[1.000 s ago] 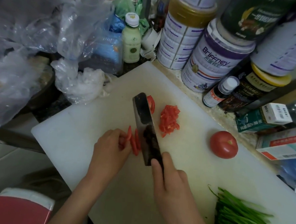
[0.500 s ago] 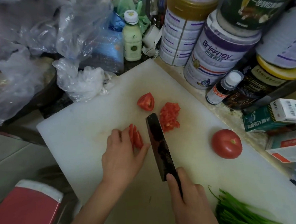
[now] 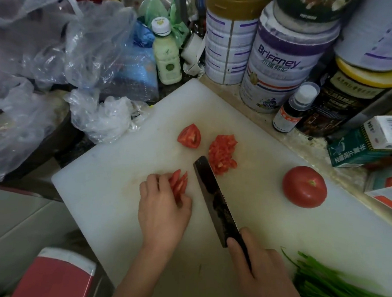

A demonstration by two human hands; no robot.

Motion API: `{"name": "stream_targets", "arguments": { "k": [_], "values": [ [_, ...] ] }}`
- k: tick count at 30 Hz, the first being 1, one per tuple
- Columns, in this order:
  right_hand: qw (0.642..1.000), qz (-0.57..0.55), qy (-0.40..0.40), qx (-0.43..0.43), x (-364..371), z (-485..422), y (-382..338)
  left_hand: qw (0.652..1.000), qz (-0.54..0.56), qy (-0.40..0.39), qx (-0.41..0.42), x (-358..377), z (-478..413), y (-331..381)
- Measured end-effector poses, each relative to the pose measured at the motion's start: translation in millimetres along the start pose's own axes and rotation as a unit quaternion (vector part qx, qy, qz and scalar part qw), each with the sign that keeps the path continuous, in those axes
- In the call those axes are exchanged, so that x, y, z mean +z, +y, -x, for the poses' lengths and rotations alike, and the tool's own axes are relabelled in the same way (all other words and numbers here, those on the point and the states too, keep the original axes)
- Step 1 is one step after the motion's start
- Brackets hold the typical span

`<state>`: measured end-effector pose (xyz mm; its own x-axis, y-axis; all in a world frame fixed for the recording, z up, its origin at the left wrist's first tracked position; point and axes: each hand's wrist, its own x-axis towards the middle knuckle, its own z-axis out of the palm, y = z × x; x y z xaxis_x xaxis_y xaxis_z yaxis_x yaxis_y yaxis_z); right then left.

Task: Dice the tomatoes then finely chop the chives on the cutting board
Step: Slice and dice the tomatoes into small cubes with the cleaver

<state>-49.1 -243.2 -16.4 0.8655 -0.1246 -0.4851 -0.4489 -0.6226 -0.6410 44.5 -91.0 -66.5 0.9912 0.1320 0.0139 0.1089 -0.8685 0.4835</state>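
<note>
White cutting board [image 3: 120, 189] lying on counter [image 3: 304, 145]. Left hand [image 3: 162, 212] curling fingers round fanned tomato slices [image 3: 179, 183], pinning them down. Right hand [image 3: 261, 272] gripping handle of dark knife [image 3: 212, 199]; blade lying just right of slices, tip beside diced tomato pile [image 3: 222, 154], possibly touching board, unclear. Tomato wedge [image 3: 190, 136] sitting beyond. Whole tomato [image 3: 304, 187] sitting well right. Chives [image 3: 333, 289] lying at near right corner.
</note>
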Motion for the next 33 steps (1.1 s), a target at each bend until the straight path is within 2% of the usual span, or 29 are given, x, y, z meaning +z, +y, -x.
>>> {"name": "stream_targets", "arguments": {
  "k": [6,15,20,23,28,33],
  "values": [
    [0.999,0.009,0.007,-0.046,8.9,-1.9,-0.1,0.993,0.051,0.008,0.102,-2.9,-7.5,-23.4],
    [0.998,0.025,-0.001,-0.054,27.1,0.2,-13.3,0.967,0.087,-0.082,0.227,-23.4,-17.2,-60.5],
    [0.999,0.044,0.003,-0.033,28.5,6.2,-22.4,0.957,0.102,-0.096,0.255,-30.7,-19.2,-76.9],
    [0.996,0.083,0.014,-0.040,29.6,2.8,-26.0,0.964,0.081,-0.091,0.234,-29.2,-17.2,-84.4],
    [0.998,0.025,0.009,-0.056,43.1,-7.1,-28.8,0.959,0.086,-0.076,0.259,-32.5,-18.3,-88.1],
    [0.998,0.040,0.016,-0.040,56.7,-4.3,-33.6,0.952,0.112,-0.078,0.273,-34.3,-24.1,-90.6]
  ]
}}
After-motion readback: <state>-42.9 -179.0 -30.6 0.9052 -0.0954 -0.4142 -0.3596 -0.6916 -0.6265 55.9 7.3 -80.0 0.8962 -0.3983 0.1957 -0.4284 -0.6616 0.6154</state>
